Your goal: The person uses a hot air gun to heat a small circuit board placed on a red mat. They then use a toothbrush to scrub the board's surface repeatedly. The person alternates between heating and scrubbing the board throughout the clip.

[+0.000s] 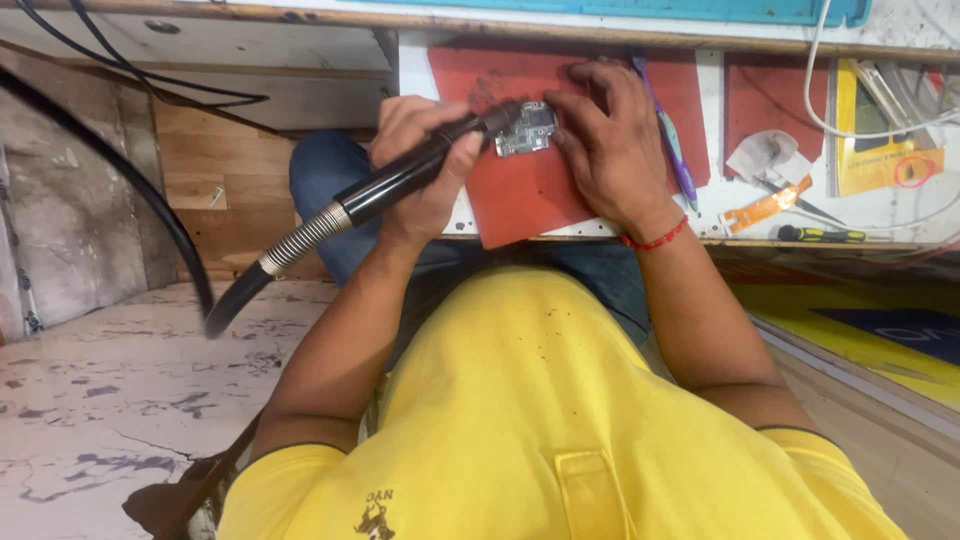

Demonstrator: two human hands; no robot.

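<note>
Nearest the camera is the person's yellow shirt point(530, 400), and both forearms run from it up to the edge of the desk point(880, 215). Beyond the knees, the left hand point(420, 160) is wrapped around a black hot-air wand point(400, 180), fingers curled along the barrel and thumb pressed on top. A metal spring collar and a thick black hose point(235, 290) trail from the handle down toward the floor. The wand's tip points at a small circuit board point(527, 128) lying on a red mat point(530, 190) at the desk's near edge.

The right hand point(610, 135) lies flat over the mat with its fingers spread. The fingertips press on the right edge of the board and pin it down rather than pinch it. A red thread circles that wrist.

The board looks light, thin and stiff, with fine parts on its face that are likely fragile, so it is best held by its bare edges, as now. The mat should keep it from sliding. Whether the tip touches the board is hard to tell from this angle.

Farther right, a purple-handled tool point(672, 140) lies beside the hand, then an orange flat cable point(765, 205), tweezers point(800, 205), a small screwdriver point(820, 235) and a yellow packet point(885, 150). A white cable point(815, 80) loops across the back.
</note>
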